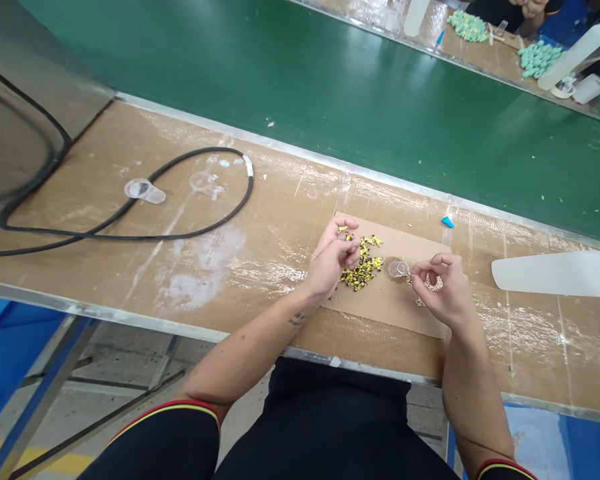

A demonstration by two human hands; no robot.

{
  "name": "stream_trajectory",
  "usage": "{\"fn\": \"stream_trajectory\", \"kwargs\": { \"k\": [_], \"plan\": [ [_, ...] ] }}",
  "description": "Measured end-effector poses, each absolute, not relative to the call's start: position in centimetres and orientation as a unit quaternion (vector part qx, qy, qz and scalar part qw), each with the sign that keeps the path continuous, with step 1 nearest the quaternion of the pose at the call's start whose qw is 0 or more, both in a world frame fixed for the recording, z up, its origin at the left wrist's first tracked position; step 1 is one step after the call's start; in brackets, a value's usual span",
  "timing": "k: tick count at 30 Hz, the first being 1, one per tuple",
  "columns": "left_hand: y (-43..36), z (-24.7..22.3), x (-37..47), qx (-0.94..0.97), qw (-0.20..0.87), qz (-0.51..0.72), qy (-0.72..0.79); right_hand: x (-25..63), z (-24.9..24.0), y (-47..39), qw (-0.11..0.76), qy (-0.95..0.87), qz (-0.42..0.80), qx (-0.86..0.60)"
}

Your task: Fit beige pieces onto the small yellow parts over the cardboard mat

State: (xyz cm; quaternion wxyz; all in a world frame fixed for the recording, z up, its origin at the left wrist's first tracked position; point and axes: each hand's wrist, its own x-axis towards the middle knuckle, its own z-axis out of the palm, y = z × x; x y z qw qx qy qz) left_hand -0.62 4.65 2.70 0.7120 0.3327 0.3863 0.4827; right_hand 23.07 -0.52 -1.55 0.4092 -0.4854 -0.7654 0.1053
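Observation:
A flat cardboard sheet (395,310) lies on the table below both hands. On it is a pile of small yellow and black pieces (361,272), and my left hand (333,257) is at the pile's left side with fingers curled; whatever it pinches is too small to make out. A small clear round cup (397,268) stands between the hands. My right hand (443,287) is just right of the cup, thumb and forefinger together over some tiny pale beige pieces (433,283); its pinched item is unclear.
A white bottle (550,273) with a blue cap lies at the right. A small blue piece (447,222) sits beyond the cardboard. A black cable (180,237) and a clear plastic scoop (145,191) lie left. Beyond the green belt (330,87), another person's hands (533,8) show.

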Motion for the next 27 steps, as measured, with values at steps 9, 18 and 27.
{"fn": "stream_trajectory", "kwargs": {
  "k": [9,18,27],
  "plan": [
    [4.6,2.3,-0.7,0.362,0.694,0.486,0.389,23.0,-2.0,-0.3,0.401,-0.774,0.116,-0.476],
    [4.8,2.4,-0.8,0.371,0.677,0.491,0.404,23.2,-2.5,-0.5,0.401,-0.769,0.148,-0.475],
    [4.7,2.3,-0.9,0.372,0.668,0.497,0.41,23.2,-2.7,-0.3,0.41,-0.766,0.168,-0.467]
  ]
}}
